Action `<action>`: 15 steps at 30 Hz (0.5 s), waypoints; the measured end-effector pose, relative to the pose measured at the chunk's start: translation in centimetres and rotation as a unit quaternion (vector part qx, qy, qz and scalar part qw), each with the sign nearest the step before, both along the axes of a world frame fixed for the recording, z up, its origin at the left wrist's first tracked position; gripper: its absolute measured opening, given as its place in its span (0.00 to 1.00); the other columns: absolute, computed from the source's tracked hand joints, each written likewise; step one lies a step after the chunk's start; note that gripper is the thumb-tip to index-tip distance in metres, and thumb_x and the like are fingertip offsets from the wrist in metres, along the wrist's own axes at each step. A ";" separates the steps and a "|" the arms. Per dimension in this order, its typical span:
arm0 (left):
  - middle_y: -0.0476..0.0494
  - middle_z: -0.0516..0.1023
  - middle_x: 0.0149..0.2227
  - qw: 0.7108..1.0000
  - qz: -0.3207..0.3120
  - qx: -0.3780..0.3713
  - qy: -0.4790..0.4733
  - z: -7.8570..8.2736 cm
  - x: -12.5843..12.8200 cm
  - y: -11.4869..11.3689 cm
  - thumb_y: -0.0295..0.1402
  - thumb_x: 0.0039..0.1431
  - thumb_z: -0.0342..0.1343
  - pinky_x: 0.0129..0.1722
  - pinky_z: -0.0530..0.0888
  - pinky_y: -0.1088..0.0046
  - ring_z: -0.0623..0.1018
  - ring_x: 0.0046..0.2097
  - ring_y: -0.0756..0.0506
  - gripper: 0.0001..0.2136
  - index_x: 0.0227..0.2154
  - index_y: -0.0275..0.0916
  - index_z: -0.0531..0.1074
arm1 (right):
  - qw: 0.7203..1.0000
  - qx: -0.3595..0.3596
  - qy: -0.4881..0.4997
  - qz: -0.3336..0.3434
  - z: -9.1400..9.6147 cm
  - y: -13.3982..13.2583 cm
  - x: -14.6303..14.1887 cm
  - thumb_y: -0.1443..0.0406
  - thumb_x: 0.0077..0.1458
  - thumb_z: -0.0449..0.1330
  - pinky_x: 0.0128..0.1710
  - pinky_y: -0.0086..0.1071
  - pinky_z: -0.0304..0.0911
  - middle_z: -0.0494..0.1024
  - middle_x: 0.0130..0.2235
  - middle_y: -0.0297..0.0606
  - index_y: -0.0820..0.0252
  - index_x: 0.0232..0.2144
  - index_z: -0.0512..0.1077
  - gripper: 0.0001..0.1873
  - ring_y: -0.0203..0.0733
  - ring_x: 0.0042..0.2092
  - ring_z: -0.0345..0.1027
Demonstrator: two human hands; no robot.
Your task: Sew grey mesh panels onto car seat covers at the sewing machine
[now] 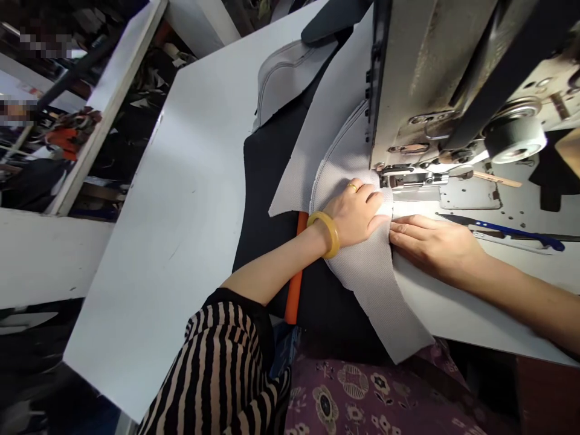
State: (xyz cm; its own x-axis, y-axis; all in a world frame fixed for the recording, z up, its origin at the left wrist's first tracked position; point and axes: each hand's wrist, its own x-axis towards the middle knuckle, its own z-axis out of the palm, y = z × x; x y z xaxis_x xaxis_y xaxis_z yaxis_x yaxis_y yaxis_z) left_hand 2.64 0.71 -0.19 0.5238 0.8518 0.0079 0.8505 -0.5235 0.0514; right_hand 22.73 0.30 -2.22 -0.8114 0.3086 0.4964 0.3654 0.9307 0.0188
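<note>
A grey fabric panel (362, 266) with a curved double-stitched seam lies under the sewing machine's needle area (385, 178). My left hand (356, 211), wearing a ring and a yellow bangle (329, 234), presses down on the panel just in front of the presser foot, its fingers slightly bent. At the panel's right edge, my right hand (435, 244) has its fingers together, the tips closed on the fabric border; its thumb is hidden. Beneath the grey fabric spreads a black piece (267, 181). An orange strip (294, 296) shows below my left forearm.
The sewing machine head (417, 78) stands over the right side of the white table (181, 181). Blue-handled snips (521, 229) and another tool lie right of my hands. Another stitched grey piece (290, 72) sits at the back. Shelves with scraps (149, 90) are at left.
</note>
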 end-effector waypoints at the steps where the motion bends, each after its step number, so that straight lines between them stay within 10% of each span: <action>1: 0.34 0.75 0.49 1.000 0.000 -0.002 0.001 0.0 0.0 0.4 0.41 0.66 0.47 0.52 0.69 0.58 0.71 0.51 0.38 0.18 0.44 0.32 0.74 | 1.000 0.003 -0.003 -0.002 0.0 0.1 0.0 0.72 0.63 0.50 0.35 0.26 0.62 0.80 0.37 0.35 0.63 0.32 0.74 0.13 0.36 0.39 0.69; 6: 0.34 0.74 0.52 0.999 0.002 -0.044 0.024 1.6 -0.1 -0.3 0.34 0.62 0.47 0.56 0.68 0.58 0.71 0.54 0.38 0.16 0.46 0.31 0.73 | 0.998 0.007 -0.019 -0.053 -0.4 0.2 0.1 0.70 0.62 0.54 0.30 0.31 0.56 0.80 0.37 0.31 0.59 0.31 0.73 0.09 0.38 0.38 0.64; 11: 0.31 0.61 0.65 0.987 -0.077 -0.121 0.077 5.2 -0.6 -6.1 0.35 0.51 0.54 0.62 0.61 0.47 0.60 0.66 0.32 0.32 0.60 0.28 0.62 | 0.998 -0.021 -0.056 -0.032 -0.6 -0.2 0.3 0.63 0.64 0.52 0.34 0.34 0.57 0.79 0.42 0.38 0.61 0.35 0.73 0.11 0.41 0.38 0.62; 15: 0.32 0.61 0.65 0.988 -0.045 -0.084 0.121 4.8 -1.0 -9.2 0.30 0.52 0.52 0.59 0.64 0.42 0.61 0.65 0.30 0.32 0.62 0.30 0.59 | 0.999 0.002 -0.046 0.001 -0.8 -0.2 0.3 0.61 0.65 0.49 0.34 0.36 0.57 0.78 0.43 0.42 0.65 0.41 0.73 0.16 0.42 0.36 0.62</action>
State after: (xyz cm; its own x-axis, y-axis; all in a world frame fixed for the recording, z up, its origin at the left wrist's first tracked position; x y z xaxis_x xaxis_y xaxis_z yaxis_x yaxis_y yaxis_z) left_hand 1.67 -8.53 4.59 0.5663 0.7807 -0.2642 0.7992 -0.5985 -0.0556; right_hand 23.02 0.11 -2.97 -0.8541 0.3053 0.4212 0.3599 0.9314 0.0548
